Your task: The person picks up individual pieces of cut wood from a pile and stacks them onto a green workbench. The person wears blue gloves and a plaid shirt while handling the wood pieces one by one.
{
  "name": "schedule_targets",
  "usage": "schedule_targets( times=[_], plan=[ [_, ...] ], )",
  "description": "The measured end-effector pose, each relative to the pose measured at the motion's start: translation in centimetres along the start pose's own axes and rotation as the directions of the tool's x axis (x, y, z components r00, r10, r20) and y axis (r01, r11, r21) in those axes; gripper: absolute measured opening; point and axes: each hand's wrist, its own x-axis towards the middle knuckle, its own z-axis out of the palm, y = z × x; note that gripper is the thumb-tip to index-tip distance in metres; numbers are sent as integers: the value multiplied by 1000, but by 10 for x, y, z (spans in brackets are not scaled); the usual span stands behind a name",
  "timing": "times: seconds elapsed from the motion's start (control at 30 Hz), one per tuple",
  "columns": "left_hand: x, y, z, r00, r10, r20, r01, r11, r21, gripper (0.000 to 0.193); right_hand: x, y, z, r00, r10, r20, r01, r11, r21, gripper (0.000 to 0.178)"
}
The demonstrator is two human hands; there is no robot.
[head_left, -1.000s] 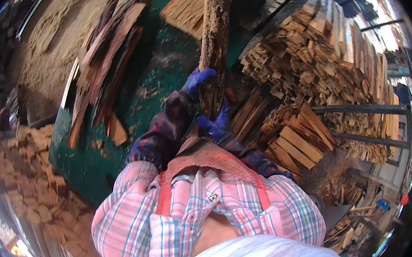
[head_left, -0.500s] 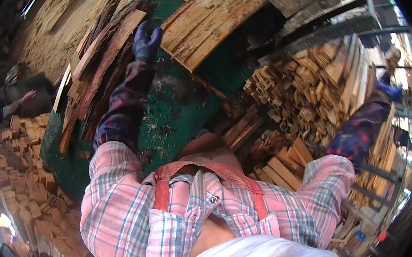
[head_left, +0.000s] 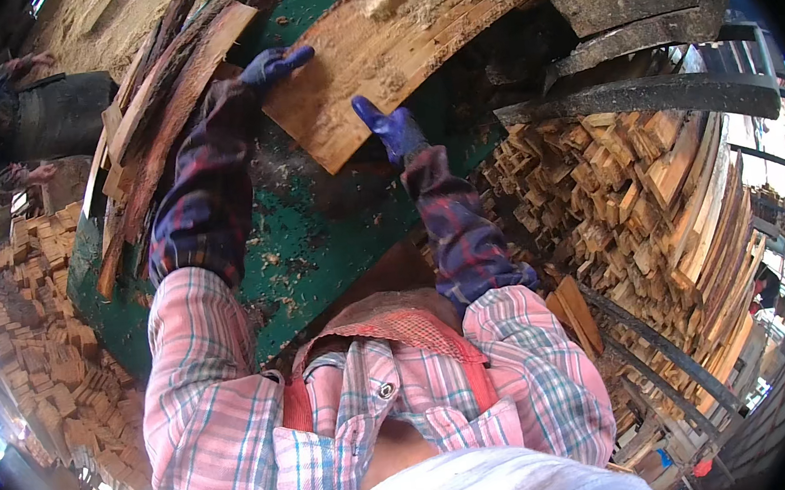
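Observation:
A wide wooden board (head_left: pixel 327 109), strewn with sawdust and with lengthwise lines across its far part, lies over a green work surface (head_left: pixel 312 243). A small loose piece of wood (head_left: pixel 385 3) sits on top of it. My left hand (head_left: pixel 273 66), in a blue-purple glove, grips the board's left edge near its close end, thumb across the top. On the opposite edge my right hand (head_left: pixel 391 132), gloved alike, is closed with its thumb on the upper face. The fingers under the board are hidden. Rough bark-edged slabs (head_left: pixel 177 115) lie just left of my left forearm.
Cut wood pieces (head_left: pixel 614 186) are stacked on the right behind dark metal bars (head_left: pixel 644 107). Another large stack (head_left: pixel 38 345) fills the left. Beyond the green surface lies sawdust (head_left: pixel 93 33). Another person's hands (head_left: pixel 27 174) show at the far left by a dark container (head_left: pixel 68 116).
My right hand has come in from the far right onto the board's right edge. My left hand has moved from beside the board onto its left edge. The board now lies slightly differently.

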Motion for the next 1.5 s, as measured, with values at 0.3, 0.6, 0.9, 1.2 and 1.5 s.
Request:
schedule_targets(
  times=[0.3,0.6,0.9,1.2,1.5],
  plan=[
    [-195,-42,60,961,-213,-176,158,946,-283,51,-105,68,63,975,-200,92,206,977,-52,52],
    [-319,8,93,859,260,-440,102,756,646,63,-191,15,100,848,-427,-315,505,831,232,47],
    [-343,19,163,776,504,-380,-510,855,93,69,-275,129,27,373,77,-925,538,794,283,48],
    [-243,-29,106,931,163,-327,-13,909,418,77,-408,350,-196,-601,-514,-612,-664,747,25,18],
    [-206,-51,26,922,244,-301,-233,970,71,33,-151,170,7,670,-342,-659,436,900,-24,54]
  ],
)
